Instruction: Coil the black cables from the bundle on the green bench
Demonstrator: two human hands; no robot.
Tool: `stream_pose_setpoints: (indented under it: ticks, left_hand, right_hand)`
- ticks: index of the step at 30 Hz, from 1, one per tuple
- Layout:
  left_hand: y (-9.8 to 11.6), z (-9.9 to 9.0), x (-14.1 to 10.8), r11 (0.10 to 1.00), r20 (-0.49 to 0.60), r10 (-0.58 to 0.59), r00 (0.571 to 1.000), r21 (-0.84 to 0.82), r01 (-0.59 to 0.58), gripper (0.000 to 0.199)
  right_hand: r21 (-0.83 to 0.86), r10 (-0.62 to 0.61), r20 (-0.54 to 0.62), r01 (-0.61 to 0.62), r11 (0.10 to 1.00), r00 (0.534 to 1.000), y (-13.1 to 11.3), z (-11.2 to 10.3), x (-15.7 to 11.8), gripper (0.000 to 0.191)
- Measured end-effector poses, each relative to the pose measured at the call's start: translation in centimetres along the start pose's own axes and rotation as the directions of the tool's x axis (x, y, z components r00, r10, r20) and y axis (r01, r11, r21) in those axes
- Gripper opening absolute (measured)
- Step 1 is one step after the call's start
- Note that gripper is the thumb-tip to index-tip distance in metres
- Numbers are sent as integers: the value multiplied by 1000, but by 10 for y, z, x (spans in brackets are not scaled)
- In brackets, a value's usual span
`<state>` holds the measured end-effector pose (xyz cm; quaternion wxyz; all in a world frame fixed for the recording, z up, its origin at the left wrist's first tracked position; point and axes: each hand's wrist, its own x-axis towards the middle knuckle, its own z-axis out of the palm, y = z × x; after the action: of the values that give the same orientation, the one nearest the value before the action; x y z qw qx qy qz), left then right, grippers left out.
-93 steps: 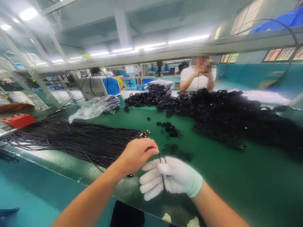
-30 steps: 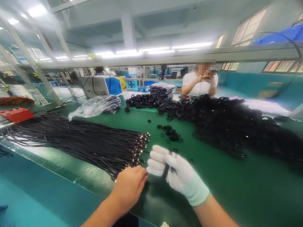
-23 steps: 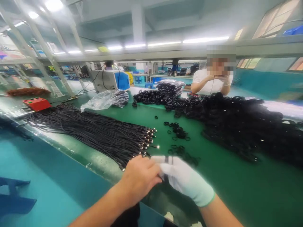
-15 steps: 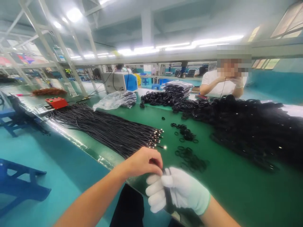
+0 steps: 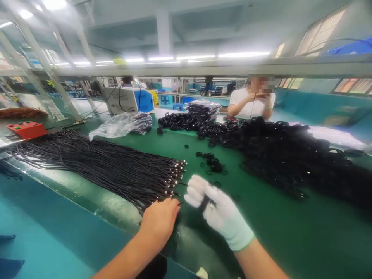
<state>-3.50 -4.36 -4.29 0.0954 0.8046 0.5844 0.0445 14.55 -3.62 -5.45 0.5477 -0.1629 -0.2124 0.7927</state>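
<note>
Cables (image 5: 101, 161) lie aligned, presumably for easy reach; left hand (image 5: 161, 219) sits at their near edge, grip unclear; right hand (image 5: 216, 207) curls round something dark (image 5: 204, 203), steadying it.

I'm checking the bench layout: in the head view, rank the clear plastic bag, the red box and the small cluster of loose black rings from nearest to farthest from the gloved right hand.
From the gloved right hand:
1. Small cluster of loose black rings, just beyond it.
2. Clear plastic bag, farther back and left.
3. Red box, at far left.
</note>
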Motion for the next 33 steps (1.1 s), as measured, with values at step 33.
stream_pose_setpoints:
  ticks: [33]
  left_hand:
    - [-3,-67,28,661,75,745,662,41,-749,13]
  right_hand:
    - [-176,566,243,-538,825,788,41,-6,-11,35]
